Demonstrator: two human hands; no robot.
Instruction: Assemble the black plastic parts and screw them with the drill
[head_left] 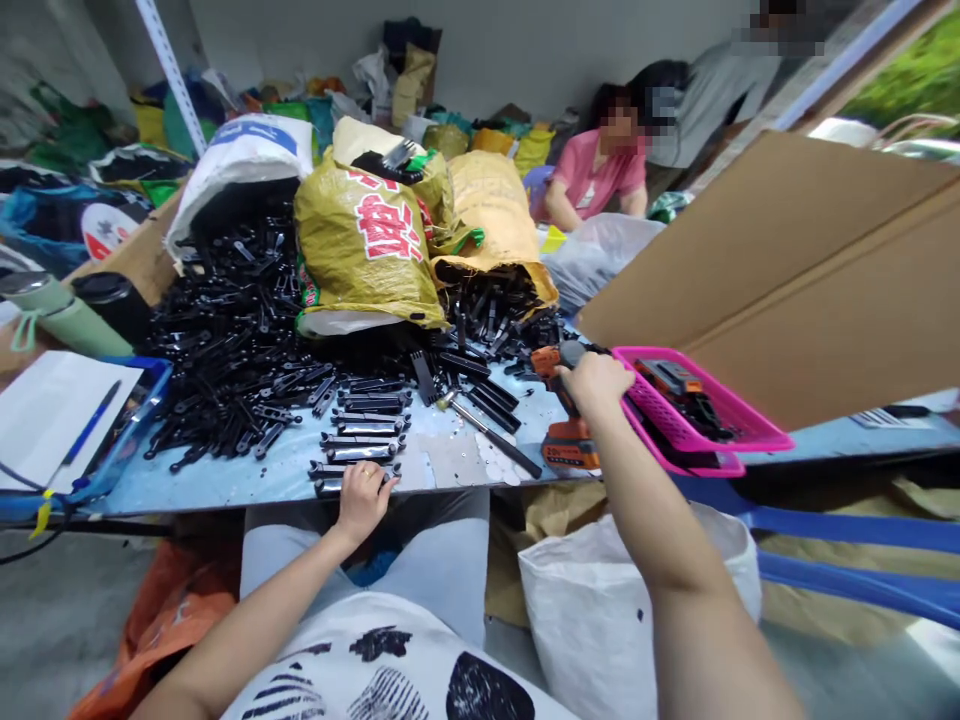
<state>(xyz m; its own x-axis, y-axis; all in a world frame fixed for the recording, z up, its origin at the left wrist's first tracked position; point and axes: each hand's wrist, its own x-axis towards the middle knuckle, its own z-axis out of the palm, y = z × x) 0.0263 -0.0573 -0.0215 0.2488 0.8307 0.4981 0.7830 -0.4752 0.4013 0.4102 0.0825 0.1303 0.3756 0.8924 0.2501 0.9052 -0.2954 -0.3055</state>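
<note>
My right hand [598, 384] is wrapped round an orange and black cordless drill [571, 442], which stands on its battery near the table's front edge. Part of the drill's grip is hidden by the fingers. My left hand [365, 498] has its fingers curled over the right end of the nearest black metal part [330, 488]; the fingertips are partly hidden. Behind that hand, several similar black parts [369, 428] lie in a row on the light blue table. A hammer [495, 440] with a dark handle lies between my hands, its head pointing away to the left.
Loose black parts [232, 340] are heaped at the left, below a yellow sack [364, 250]. A pink basket [720, 400] stands right of the drill, beside a large cardboard sheet [810, 270]. Across the table sits a person in a pink shirt [600, 170]. A green bottle [67, 315] lies left.
</note>
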